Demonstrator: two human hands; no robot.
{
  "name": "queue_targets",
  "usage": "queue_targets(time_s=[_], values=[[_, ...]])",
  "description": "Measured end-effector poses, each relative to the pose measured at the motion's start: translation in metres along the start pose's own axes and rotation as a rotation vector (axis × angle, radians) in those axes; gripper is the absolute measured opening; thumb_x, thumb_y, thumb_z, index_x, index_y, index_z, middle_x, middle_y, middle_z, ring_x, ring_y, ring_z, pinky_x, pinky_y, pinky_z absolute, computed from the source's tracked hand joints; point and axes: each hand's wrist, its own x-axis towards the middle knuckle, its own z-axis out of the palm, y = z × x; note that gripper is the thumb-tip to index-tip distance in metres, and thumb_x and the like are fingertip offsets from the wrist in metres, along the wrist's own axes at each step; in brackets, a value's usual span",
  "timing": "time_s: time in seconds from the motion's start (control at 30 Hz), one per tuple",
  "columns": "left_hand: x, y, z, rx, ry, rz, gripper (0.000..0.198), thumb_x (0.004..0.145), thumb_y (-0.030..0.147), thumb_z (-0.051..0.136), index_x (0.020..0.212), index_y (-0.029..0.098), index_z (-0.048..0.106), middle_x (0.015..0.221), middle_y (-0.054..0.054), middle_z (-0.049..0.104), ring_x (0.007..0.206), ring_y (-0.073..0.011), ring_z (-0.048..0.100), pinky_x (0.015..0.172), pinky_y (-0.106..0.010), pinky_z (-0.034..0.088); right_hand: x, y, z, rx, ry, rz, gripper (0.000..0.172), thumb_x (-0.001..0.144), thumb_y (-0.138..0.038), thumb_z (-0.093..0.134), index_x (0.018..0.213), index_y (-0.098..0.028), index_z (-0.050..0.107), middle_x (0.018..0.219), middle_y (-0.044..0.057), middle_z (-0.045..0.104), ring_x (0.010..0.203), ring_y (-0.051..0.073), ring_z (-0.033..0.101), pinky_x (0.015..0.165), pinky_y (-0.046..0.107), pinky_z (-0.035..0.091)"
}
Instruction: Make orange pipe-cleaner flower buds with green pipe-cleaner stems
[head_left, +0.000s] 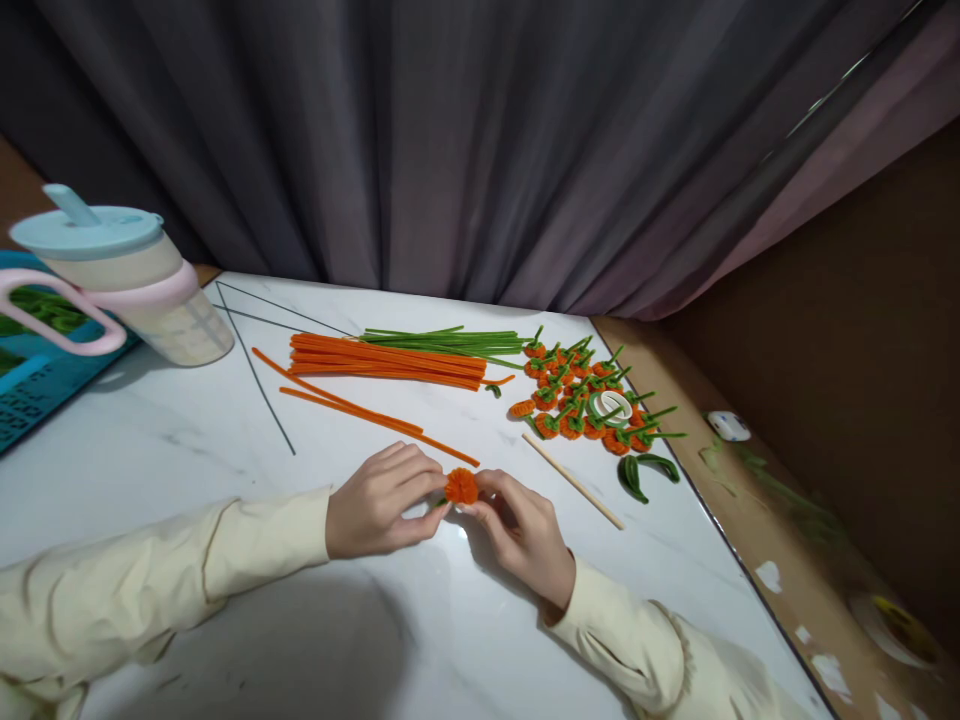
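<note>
Both hands meet over the white marble table [225, 470] around a small round orange pipe-cleaner ball [460, 486]. My left hand [382, 500] pinches it from the left, fingers curled. My right hand [517, 530] pinches it from the right. A bit of green shows at the ball's lower left. Just behind the hands lies a long loose orange pipe cleaner [375, 415].
A bundle of orange pipe cleaners [390, 362] and green ones [442, 342] lies further back. Several finished orange pieces with green stems [581, 395] are heaped at the right beside a thin wooden stick [574, 482]. A lidded drink jug [127, 280] stands at the left. The table edge runs along the right.
</note>
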Motion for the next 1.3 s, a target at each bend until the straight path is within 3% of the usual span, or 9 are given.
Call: queue_targets(time_s=[0.2, 0.57, 0.83, 1.07, 1.3], values=[[0.0005, -0.0065, -0.0006, -0.003, -0.008, -0.043, 0.012, 0.082, 0.017, 0.052, 0.089, 0.016, 0.061, 0.079, -0.008, 0.065, 0.069, -0.0171, 0.055, 0.065, -0.031, 0.046, -0.0005, 0.0027, -0.0043, -0.002, -0.071, -0.021, 0.016, 0.090, -0.022, 0.047, 0.105, -0.021, 0.052, 0.088, 0.006, 0.067, 0.066, 0.015, 0.062, 0.059, 0.024, 0.049], [-0.0010, -0.0065, -0.0005, -0.053, -0.044, 0.035, 0.011, 0.083, 0.011, 0.050, 0.084, 0.015, 0.060, 0.077, -0.009, 0.063, 0.068, -0.0169, 0.051, 0.065, -0.031, 0.045, 0.0020, 0.0027, -0.0052, -0.064, -0.042, -0.085, 0.019, 0.091, -0.012, 0.041, 0.104, -0.022, 0.051, 0.092, 0.007, 0.067, 0.080, 0.016, 0.065, 0.063, 0.024, 0.048], [-0.0033, -0.0071, 0.0001, -0.046, -0.076, 0.069, 0.013, 0.085, 0.010, 0.047, 0.084, 0.014, 0.059, 0.078, -0.009, 0.063, 0.070, -0.0171, 0.050, 0.066, -0.031, 0.046, 0.0015, 0.0073, -0.0057, -0.058, -0.077, -0.125, 0.017, 0.091, -0.011, 0.041, 0.102, -0.021, 0.051, 0.087, 0.006, 0.067, 0.077, 0.015, 0.065, 0.061, 0.024, 0.047], [-0.0053, -0.0090, 0.0015, -0.069, -0.079, 0.100, 0.011, 0.086, 0.009, 0.047, 0.089, 0.012, 0.057, 0.079, -0.011, 0.063, 0.072, -0.0176, 0.050, 0.066, -0.032, 0.046, 0.0030, 0.0093, -0.0046, -0.196, -0.082, -0.260, 0.021, 0.087, -0.005, 0.040, 0.099, -0.018, 0.051, 0.079, 0.006, 0.065, 0.068, 0.015, 0.061, 0.055, 0.023, 0.043], [-0.0032, -0.0067, 0.0007, -0.086, -0.089, 0.113, 0.010, 0.083, 0.010, 0.047, 0.079, 0.014, 0.055, 0.072, -0.009, 0.061, 0.067, -0.0171, 0.049, 0.062, -0.031, 0.044, 0.0034, 0.0039, -0.0051, -0.280, -0.078, -0.376, 0.019, 0.084, -0.004, 0.040, 0.097, -0.016, 0.048, 0.069, 0.005, 0.060, 0.058, 0.015, 0.052, 0.048, 0.025, 0.037]])
